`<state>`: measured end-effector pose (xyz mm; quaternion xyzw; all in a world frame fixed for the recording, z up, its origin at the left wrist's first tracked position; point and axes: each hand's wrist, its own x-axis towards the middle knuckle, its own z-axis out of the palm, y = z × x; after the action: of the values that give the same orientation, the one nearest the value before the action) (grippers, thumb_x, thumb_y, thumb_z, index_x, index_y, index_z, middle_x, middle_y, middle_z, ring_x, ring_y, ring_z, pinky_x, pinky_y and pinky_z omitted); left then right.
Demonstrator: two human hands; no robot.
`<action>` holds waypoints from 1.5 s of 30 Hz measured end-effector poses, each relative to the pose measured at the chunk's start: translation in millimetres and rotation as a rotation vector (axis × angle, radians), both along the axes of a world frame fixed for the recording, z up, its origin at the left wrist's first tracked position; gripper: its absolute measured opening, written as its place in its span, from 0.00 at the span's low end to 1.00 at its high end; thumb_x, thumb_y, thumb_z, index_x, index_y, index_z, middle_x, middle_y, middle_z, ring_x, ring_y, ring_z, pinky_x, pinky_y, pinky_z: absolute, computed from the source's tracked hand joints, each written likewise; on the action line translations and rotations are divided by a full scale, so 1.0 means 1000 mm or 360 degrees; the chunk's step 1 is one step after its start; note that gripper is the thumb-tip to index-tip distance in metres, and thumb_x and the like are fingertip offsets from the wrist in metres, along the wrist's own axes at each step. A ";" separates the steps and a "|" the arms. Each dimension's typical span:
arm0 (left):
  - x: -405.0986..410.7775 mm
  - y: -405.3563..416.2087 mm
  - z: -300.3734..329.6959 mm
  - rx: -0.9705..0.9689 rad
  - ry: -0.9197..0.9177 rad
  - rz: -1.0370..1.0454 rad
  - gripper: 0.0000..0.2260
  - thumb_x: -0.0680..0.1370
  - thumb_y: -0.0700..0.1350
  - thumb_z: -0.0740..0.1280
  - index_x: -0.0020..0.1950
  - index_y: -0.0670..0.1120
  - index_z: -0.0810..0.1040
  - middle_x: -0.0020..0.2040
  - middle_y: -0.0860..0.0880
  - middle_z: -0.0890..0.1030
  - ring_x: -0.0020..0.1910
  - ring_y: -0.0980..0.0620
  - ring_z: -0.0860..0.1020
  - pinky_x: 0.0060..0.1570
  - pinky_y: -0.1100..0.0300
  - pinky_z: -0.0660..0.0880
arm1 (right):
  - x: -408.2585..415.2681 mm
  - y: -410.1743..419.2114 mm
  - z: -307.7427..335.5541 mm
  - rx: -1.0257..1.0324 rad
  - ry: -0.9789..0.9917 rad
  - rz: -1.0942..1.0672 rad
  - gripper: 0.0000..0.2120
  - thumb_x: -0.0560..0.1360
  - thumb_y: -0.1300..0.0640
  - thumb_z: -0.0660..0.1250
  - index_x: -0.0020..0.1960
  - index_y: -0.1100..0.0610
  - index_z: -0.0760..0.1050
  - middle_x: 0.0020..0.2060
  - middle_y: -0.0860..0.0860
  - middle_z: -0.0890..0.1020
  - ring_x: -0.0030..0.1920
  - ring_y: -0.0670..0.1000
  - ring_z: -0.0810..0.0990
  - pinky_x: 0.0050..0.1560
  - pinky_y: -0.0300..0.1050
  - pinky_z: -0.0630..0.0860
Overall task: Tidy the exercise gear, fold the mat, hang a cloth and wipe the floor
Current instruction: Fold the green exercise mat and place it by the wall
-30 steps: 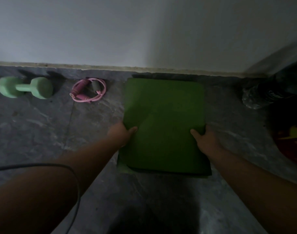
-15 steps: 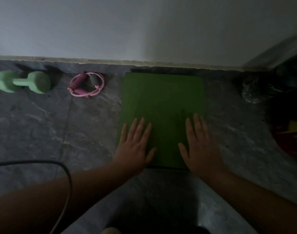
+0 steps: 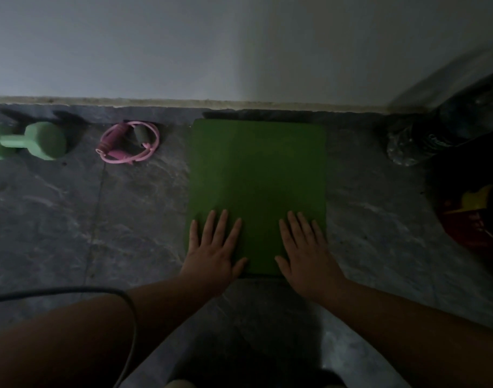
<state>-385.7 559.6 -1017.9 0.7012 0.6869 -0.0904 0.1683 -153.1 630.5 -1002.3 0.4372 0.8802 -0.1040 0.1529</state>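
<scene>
Mat, one, green, folded flat on floor against wall, one dumbbell and one pink skipping rope left of it; left hand and right hand palms-down on mat's near edge, grip splayed, clasping nothing.

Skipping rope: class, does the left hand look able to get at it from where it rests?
Probably yes: the left hand lies flat on the mat, and only bare floor separates it from the skipping rope.

One mat, one dumbbell (two hands)
</scene>
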 end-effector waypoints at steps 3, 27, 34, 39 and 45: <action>-0.001 0.000 0.002 0.0008 -0.0041 0.0032 0.36 0.77 0.69 0.50 0.81 0.53 0.49 0.81 0.43 0.55 0.79 0.40 0.50 0.74 0.33 0.50 | 0.001 0.001 0.000 -0.0033 0.0031 -0.0022 0.36 0.79 0.39 0.51 0.79 0.59 0.54 0.78 0.60 0.56 0.78 0.61 0.54 0.75 0.62 0.54; -0.057 0.163 0.029 -0.0316 -0.0114 0.0217 0.39 0.78 0.64 0.61 0.80 0.60 0.39 0.81 0.49 0.38 0.79 0.45 0.38 0.77 0.44 0.44 | -0.030 0.146 0.008 -0.0263 -0.0047 -0.0368 0.43 0.79 0.36 0.53 0.79 0.56 0.34 0.79 0.57 0.36 0.79 0.57 0.37 0.77 0.54 0.41; -0.045 0.150 0.066 -0.0457 -0.0137 0.0325 0.34 0.80 0.55 0.64 0.81 0.52 0.50 0.82 0.45 0.50 0.79 0.41 0.53 0.76 0.42 0.56 | -0.027 0.132 0.050 -0.0384 0.0101 -0.0572 0.35 0.79 0.46 0.55 0.80 0.60 0.48 0.80 0.59 0.48 0.79 0.58 0.49 0.78 0.53 0.49; -0.032 0.087 0.177 -0.0495 -0.0431 0.0482 0.30 0.78 0.46 0.67 0.78 0.44 0.61 0.76 0.39 0.65 0.74 0.38 0.65 0.73 0.49 0.63 | -0.002 0.069 0.161 -0.0736 0.0329 -0.0902 0.33 0.73 0.50 0.61 0.75 0.63 0.63 0.72 0.63 0.68 0.71 0.62 0.67 0.73 0.55 0.62; -0.038 0.038 0.388 -0.0356 -0.0500 0.0545 0.28 0.77 0.44 0.65 0.77 0.45 0.63 0.75 0.40 0.68 0.72 0.40 0.67 0.71 0.46 0.66 | -0.006 0.019 0.392 -0.0779 0.0462 -0.1079 0.29 0.75 0.56 0.62 0.75 0.61 0.62 0.72 0.60 0.68 0.72 0.58 0.66 0.71 0.45 0.60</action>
<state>-424.1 597.4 -629.7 0.5571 0.7468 -0.0259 0.3623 -159.4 649.5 -610.1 0.6329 0.6488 -0.4140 0.0840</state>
